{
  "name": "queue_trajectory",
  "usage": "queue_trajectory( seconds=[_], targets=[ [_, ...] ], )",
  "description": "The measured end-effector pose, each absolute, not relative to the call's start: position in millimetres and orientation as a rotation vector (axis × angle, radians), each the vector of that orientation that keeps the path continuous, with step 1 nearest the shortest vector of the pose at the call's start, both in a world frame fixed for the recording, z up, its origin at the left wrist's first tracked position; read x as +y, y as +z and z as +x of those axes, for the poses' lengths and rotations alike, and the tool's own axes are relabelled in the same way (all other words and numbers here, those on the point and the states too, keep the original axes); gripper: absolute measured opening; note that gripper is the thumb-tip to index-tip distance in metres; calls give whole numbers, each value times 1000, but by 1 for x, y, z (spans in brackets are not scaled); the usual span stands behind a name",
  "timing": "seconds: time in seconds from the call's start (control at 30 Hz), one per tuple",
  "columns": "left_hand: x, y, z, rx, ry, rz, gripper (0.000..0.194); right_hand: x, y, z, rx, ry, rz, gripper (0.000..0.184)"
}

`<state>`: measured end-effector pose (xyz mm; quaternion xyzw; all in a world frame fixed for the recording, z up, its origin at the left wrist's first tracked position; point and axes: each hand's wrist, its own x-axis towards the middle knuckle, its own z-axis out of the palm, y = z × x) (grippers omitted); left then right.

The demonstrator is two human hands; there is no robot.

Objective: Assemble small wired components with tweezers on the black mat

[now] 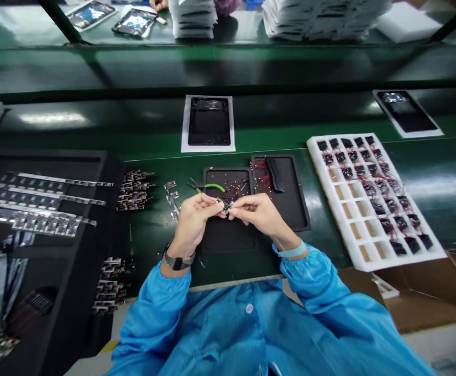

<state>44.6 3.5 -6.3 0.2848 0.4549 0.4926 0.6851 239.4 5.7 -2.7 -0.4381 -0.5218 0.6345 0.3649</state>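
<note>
Both hands meet over a black tray [228, 237]. My left hand [199, 211] pinches one side of a small circuit board [225, 207], and my right hand [258, 211] has its fingertips closed on the other side. The fingers cover much of the board, so its details are hidden. Just behind the hands lie green-handled pliers [208, 186]. Small parts with red wires [236, 189] are scattered in the tray's far end. Left of my left hand rests a board strip [172, 198]. A second black tray [296, 201] holds red wires and a black bundle [275, 175].
A white foam tray [353, 224] of black wired parts stands to the right, above a cardboard box [431, 297]. Stacked boards [135, 190] and a large black bin [75, 256] occupy the left. Beyond lies a tablet panel [210, 122]; paper-like stacks [192, 18] sit on a shelf.
</note>
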Motion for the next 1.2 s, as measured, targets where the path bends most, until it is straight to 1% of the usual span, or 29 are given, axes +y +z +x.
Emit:
queue_trajectory(
  seconds=[0.4, 0.57, 0.63, 0.77, 0.83, 0.93, 1.07, 1.2],
  targets=[
    [0, -1, 46, 1040, 1114, 680, 34, 4, -4, 242, -1386, 1608, -1068, 31],
    [11, 22, 49, 1093, 1127, 900, 28, 14, -1, 256, -1454, 1520, -1079, 33],
    [28, 36, 54, 1138, 1141, 1082, 23, 20, 2, 272, -1414, 1378, -1109, 35],
    [83, 61, 64, 1197, 1158, 1338, 11, 33, 2, 313, -1258, 1003, -1238, 31],
    [116, 65, 66, 1217, 1191, 1360, 10, 39, -3, 333, -1195, 863, -1314, 32],
    [163, 60, 61, 1312, 1211, 1280, 12, 47, -13, 356, -1157, 792, -1420, 34],
    [204, 38, 45, 1671, 1111, 1241, 13, 52, -21, 367, -1159, 799, -1459, 37],
    [219, 23, 25, 1904, 1059, 1270, 26, 50, -25, 372, -1362, 745, -1512, 42]
  ],
)
